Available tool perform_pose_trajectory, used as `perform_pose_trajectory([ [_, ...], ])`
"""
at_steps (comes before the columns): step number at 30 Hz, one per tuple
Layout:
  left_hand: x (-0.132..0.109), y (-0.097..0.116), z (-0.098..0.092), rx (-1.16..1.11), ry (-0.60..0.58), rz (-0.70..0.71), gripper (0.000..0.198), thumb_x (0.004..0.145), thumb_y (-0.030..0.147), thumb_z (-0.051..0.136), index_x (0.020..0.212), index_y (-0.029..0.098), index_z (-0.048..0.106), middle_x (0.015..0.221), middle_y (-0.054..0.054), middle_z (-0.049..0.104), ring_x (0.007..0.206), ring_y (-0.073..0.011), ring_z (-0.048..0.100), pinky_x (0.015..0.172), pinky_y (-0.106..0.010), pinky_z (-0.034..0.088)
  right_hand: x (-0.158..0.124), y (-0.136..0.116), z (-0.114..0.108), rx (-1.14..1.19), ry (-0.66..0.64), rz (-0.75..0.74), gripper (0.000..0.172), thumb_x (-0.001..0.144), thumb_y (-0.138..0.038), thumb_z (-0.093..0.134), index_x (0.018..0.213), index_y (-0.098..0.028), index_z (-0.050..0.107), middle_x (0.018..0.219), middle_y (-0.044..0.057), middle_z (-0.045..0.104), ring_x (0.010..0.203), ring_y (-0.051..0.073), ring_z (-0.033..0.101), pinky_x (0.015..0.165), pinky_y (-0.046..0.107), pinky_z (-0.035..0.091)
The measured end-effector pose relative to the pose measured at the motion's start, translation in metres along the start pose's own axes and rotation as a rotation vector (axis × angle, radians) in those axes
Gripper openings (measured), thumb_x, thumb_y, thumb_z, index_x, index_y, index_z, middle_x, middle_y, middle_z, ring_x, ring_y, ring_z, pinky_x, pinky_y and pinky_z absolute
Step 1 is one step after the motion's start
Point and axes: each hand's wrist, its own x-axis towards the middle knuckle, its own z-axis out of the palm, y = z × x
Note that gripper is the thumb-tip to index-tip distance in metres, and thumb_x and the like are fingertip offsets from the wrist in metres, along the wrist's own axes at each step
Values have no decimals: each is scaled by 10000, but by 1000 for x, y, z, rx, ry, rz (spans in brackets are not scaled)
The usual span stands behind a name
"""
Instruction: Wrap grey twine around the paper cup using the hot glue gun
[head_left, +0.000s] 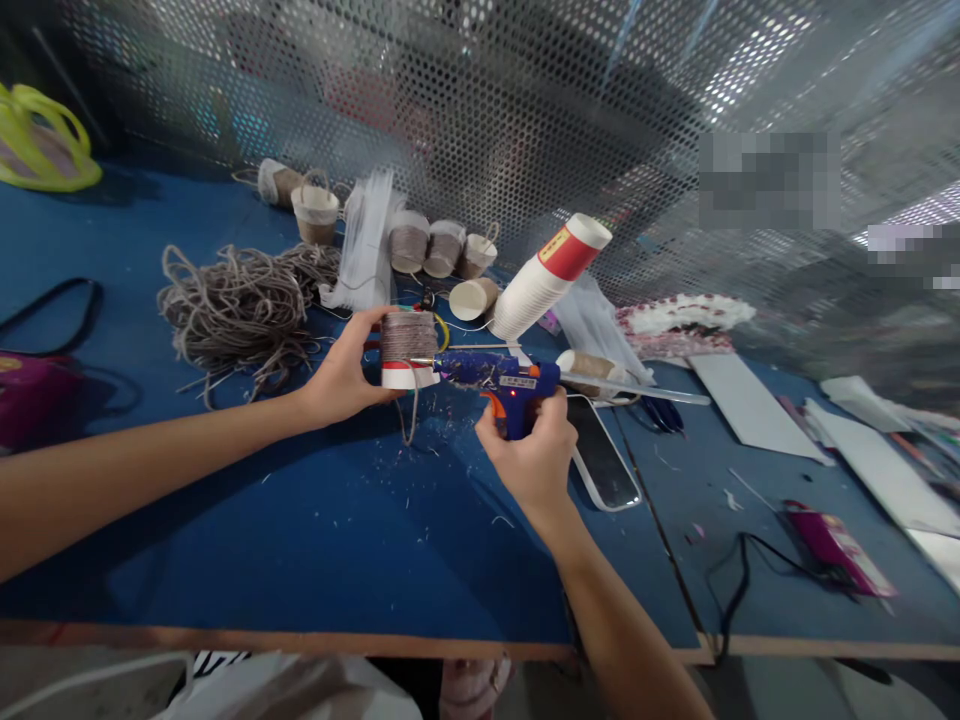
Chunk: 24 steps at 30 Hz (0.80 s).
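Before you lies the blue table (300,540), with a loose twine heap (240,305) far left, a tilted cup stack (547,275) far of centre, and a phone (604,460) flat just right of your right hand (532,455). That hand is closed round the grip of the glue gun (499,378) at mid-table, nozzle pointing left and meeting the wrapped cup (407,348). Your left hand (345,375) grips that cup just left of the gun, thumb on its near side, fingers curled round the far side
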Motion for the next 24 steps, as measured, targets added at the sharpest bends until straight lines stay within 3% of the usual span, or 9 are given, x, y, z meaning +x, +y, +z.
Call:
perform_pose_trajectory([
  [17,-1,-3,0,-108,4,-33,805,640,152,838,1337,228,441,1360,-142,571,1216,-283,645,973,-388,616,1,2,-3,-31,22,-1,313,711,-328,628,964,-233,472,601,-51,577,442,168,565,455,325,488],
  [24,-1,-4,-1,-139,-2,-73,826,637,202,862,1335,218,420,1369,-166,557,1281,-325,607,1005,-431,604,3,2,-5,-34,44,3,300,697,-311,627,938,-237,463,588,-60,567,434,164,561,457,317,483],
])
